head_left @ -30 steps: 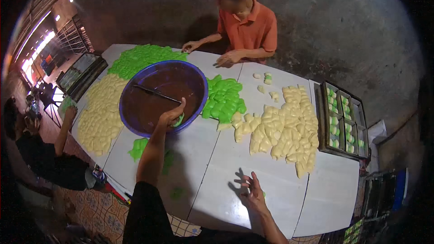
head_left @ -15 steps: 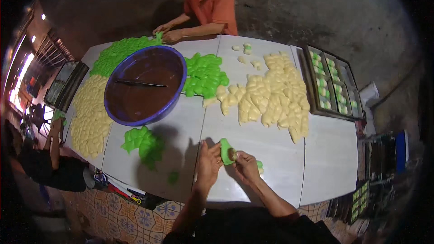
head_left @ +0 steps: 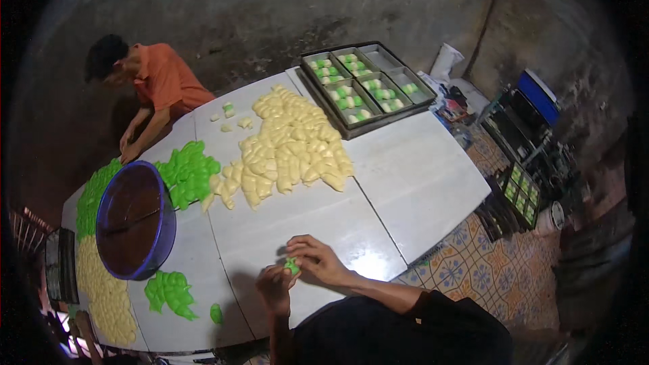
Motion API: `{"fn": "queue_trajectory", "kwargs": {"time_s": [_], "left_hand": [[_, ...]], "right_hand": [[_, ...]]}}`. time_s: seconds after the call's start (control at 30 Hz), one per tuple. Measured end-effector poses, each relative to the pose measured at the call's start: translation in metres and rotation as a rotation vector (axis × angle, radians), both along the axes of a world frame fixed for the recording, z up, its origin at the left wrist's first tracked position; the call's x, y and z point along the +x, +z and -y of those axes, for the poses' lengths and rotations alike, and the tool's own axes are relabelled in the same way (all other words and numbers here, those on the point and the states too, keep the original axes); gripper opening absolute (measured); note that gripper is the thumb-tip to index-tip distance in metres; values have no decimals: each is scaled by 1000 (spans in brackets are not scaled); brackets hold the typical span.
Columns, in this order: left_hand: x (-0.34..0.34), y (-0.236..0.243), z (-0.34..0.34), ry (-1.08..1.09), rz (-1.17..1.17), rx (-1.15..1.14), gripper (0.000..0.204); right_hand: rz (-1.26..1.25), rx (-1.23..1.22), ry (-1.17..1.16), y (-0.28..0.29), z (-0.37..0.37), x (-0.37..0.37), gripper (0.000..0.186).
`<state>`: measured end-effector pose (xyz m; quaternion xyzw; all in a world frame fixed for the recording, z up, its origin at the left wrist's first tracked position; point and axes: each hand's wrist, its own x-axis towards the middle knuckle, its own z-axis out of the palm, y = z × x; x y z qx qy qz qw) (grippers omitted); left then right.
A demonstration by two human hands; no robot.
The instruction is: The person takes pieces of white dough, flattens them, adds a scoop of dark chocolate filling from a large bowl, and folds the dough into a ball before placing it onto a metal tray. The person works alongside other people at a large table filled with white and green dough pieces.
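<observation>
Near the table's front edge, my left hand grips a small green dough piece, and my right hand has its fingers curled over the same piece; what is inside it is hidden. Left of them lie a small green lump and a patch of green dough. Farther left stands a purple basin of brown paste with a dark stick in it. Beyond my hands spreads a large mass of cream dough pieces, with more green dough beside the basin.
A divided metal tray of green-and-white pieces sits at the back right of the white table. A person in orange works at the far edge; another person's arm is lower left. Racks and trays stand to the right.
The view has swung rightward. My left hand has come out of the basin, and both hands have closed around the green piece, where brown filling showed half a second ago.
</observation>
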<state>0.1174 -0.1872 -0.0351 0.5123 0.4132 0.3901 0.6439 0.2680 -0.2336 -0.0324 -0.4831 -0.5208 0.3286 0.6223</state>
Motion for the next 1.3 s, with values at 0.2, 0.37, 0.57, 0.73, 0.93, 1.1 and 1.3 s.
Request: {"fn": "queue_trajectory", "kwargs": {"time_s": [0.2, 0.37, 0.57, 0.73, 0.93, 1.1, 1.3], "left_hand": [[14, -7, 22, -24, -28, -138, 18], [13, -23, 30, -147, -211, 480, 9], [9, -46, 38, -202, 85, 171, 43], [11, -59, 35, 119, 198, -549, 41], [29, -75, 42, 195, 406, -816, 69], [41, -76, 40, 339, 473, -787, 56], [103, -37, 39, 67, 623, -498, 37]], "right_hand": [[114, -211, -71, -13, 29, 1, 18], [-198, -528, 146, -25, 40, 17, 55], [8, -440, 293, -47, 41, 25, 56], [502, -349, 10, -60, 24, 26, 61], [795, -75, 137, -66, -19, 51, 55], [988, -8, 383, -100, -30, 53, 46], [-16, -403, -12, -101, -3, 120, 39]]}}
